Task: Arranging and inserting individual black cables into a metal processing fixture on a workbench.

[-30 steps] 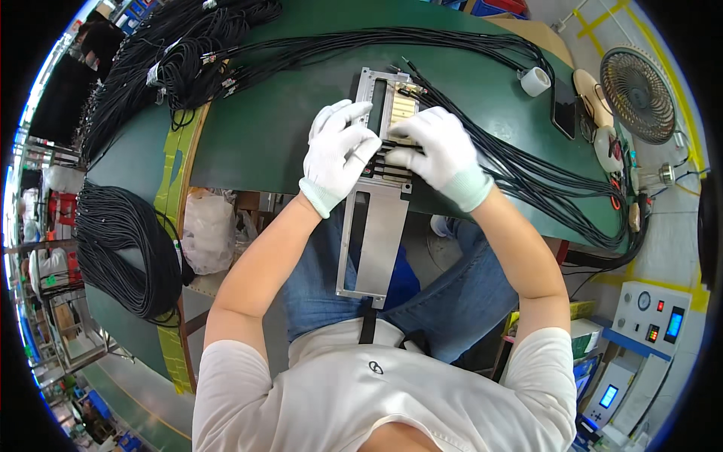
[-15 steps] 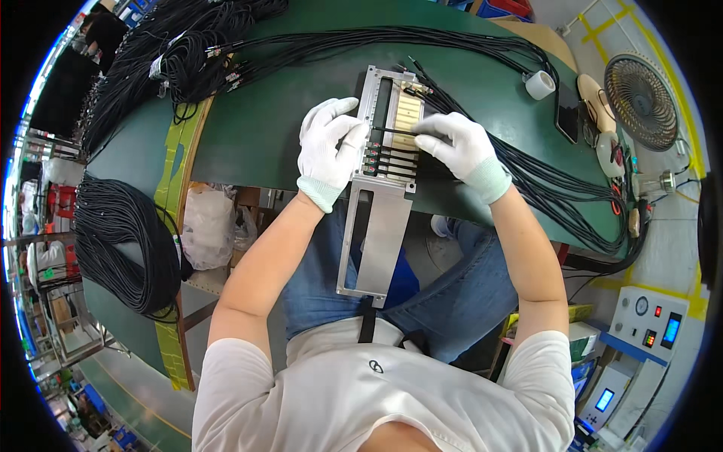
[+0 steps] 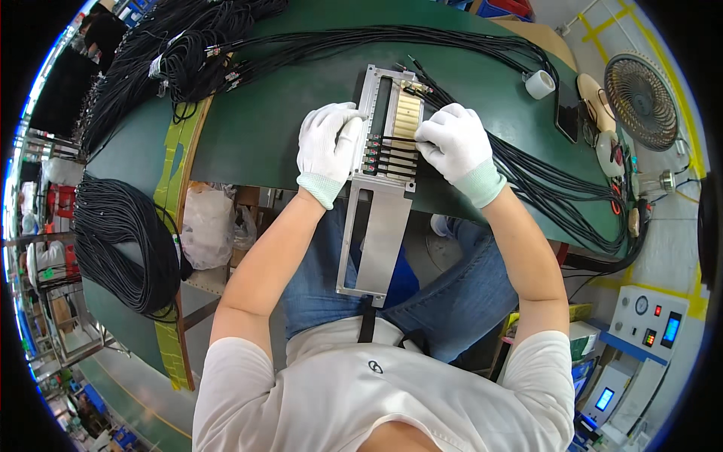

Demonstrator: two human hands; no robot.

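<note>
A metal fixture (image 3: 385, 248) lies partly on the green table and juts out over my lap. Its far half has a row of cream-coloured slotted blocks (image 3: 407, 113). Several short black cable ends with small connectors (image 3: 371, 151) lie side by side across its near slots. My right hand (image 3: 458, 147), white-gloved, pinches a black cable (image 3: 399, 138) at the fixture's right edge. My left hand (image 3: 329, 143), also gloved, is closed with its fingertips at the fixture's left edge, beside the connectors. Whatever those fingertips hold, if anything, is hidden.
Long black cables (image 3: 542, 177) run right of the fixture, and more cross the table's far side. Cable bundles (image 3: 124, 245) lie at left. A white tape roll (image 3: 539, 85), a phone (image 3: 567, 113) and a fan (image 3: 642, 102) are at right.
My right hand has shifted slightly down and right, from over the blocks to the fixture's right edge. The left hand's fingers have drawn back from the connector row to the left edge.
</note>
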